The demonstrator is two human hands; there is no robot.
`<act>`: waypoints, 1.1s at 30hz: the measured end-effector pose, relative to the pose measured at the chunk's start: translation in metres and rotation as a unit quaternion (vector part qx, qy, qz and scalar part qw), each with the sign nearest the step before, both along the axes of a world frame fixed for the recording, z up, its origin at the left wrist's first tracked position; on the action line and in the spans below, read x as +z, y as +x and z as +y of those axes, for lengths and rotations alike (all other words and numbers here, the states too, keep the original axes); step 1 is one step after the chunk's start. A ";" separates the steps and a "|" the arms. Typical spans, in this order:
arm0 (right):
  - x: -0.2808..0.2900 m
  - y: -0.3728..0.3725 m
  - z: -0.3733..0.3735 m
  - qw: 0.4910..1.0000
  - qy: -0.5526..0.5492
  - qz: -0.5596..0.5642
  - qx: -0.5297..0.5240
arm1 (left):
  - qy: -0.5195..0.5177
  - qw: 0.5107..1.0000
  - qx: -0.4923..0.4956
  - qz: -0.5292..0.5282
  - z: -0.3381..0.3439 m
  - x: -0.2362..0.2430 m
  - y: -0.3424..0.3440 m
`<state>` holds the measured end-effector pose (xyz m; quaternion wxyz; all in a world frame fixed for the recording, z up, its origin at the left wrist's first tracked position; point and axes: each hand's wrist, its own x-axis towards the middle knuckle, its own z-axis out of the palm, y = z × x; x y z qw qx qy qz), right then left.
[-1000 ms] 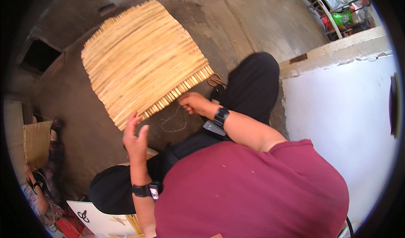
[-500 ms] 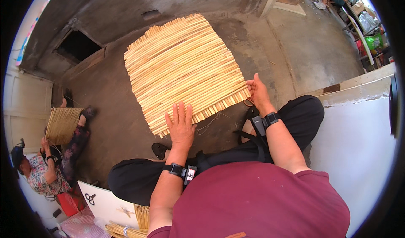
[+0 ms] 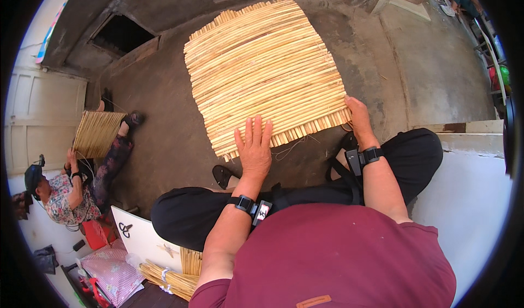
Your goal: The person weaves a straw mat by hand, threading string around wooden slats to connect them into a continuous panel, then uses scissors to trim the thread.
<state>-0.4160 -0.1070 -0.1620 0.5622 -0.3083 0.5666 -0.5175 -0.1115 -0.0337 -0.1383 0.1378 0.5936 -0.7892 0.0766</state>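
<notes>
A large, roughly square mat of pale yellow stalks (image 3: 267, 73) spreads out before me, its stalks lying side by side. My left hand (image 3: 255, 147) lies palm down on the near left part of the mat, fingers outstretched. At the near right corner my right hand (image 3: 359, 117) holds the mat's edge, part of its fingers hidden. A thin loose cord (image 3: 289, 150) hangs below the near edge. The underside of the mat is out of sight.
On the left a seated person (image 3: 65, 196) handles a smaller stalk mat (image 3: 98, 134). Beside my left knee, a white board (image 3: 143, 237) carries black scissors (image 3: 125, 230); bundled stalks (image 3: 169, 279) lie near it. A white wall (image 3: 469, 209) stands close on my right.
The whole view has shifted, so everything sits further right. My right hand's fingers, raised beside the corner before, now close on the mat's edge. The left hand still lies flat.
</notes>
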 end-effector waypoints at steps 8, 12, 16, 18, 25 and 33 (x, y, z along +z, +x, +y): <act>-0.030 -0.013 -0.004 0.997 -0.047 0.055 0.011 | -0.003 0.999 -0.005 0.032 0.001 -0.007 -0.011; -0.029 -0.009 0.000 0.999 -0.042 0.019 -0.019 | -0.002 0.999 0.004 -0.046 -0.002 -0.011 -0.008; -0.027 -0.005 -0.001 0.996 -0.002 0.083 0.017 | 0.059 0.995 0.044 -0.069 -0.004 -0.007 -0.019; -0.037 0.004 0.008 0.996 0.001 0.085 0.036 | 0.008 0.999 -0.034 -0.001 0.003 -0.018 -0.026; -0.064 0.019 0.020 0.993 0.015 0.069 0.096 | 0.012 0.995 -0.091 -0.042 0.011 -0.029 -0.049; -0.058 0.022 0.019 0.997 0.000 0.000 0.077 | -0.011 0.996 -0.065 -0.063 0.000 -0.027 -0.060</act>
